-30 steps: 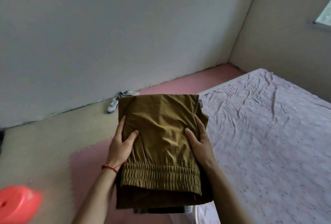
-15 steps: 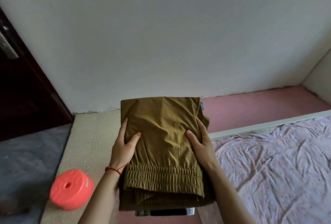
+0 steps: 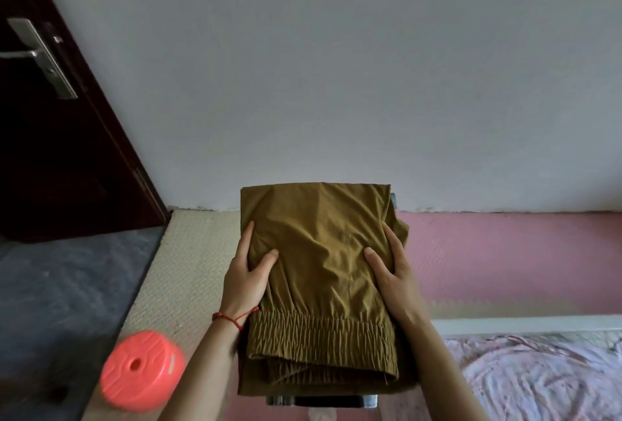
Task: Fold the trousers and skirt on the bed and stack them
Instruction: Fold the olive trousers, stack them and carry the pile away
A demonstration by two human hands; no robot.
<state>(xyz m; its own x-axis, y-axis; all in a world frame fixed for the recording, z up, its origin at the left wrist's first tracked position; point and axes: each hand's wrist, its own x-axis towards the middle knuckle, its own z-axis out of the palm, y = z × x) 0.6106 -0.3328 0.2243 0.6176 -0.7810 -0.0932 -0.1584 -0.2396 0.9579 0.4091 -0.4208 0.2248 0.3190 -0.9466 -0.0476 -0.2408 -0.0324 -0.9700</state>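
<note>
Stack: folded olive-brown trousers of thin, creased cloth (image 3: 319, 272), centre of the frame, held in the air above the floor, elastic gathered waistband toward the lower edge.
Under the trousers: a darker folded garment (image 3: 323, 400) shows only as a thin grey and black strip at the stack's lower edge, and a sliver at its upper right corner; what kind of garment it is cannot be told.
Left hand (image 3: 247, 272): on the stack's left side, thumb curled onto the top cloth, fingers along the edge, gripping the stack; a red string bracelet (image 3: 232, 318) circles the wrist.
Right hand (image 3: 392, 269): on the stack's right side, thumb on top, fingers reaching along the edge, gripping the stack; the fingers below the cloth are hidden.
Bed: a white frame rail (image 3: 525, 324) and a rumpled pale lilac printed sheet (image 3: 545, 383), lower right, cut off by the frame.
Floor: pink foam mat (image 3: 505, 259) at right, beige textured mat (image 3: 178, 272) left of centre, dark grey covering (image 3: 67, 289) at far left.
Stool: round coral-red plastic seat with a centre hole (image 3: 141, 373), lower left, blurred.
Room: plain white wall (image 3: 336, 67) across the top; dark wooden door (image 3: 60, 137) with a metal lever handle (image 3: 37, 55), upper left.
</note>
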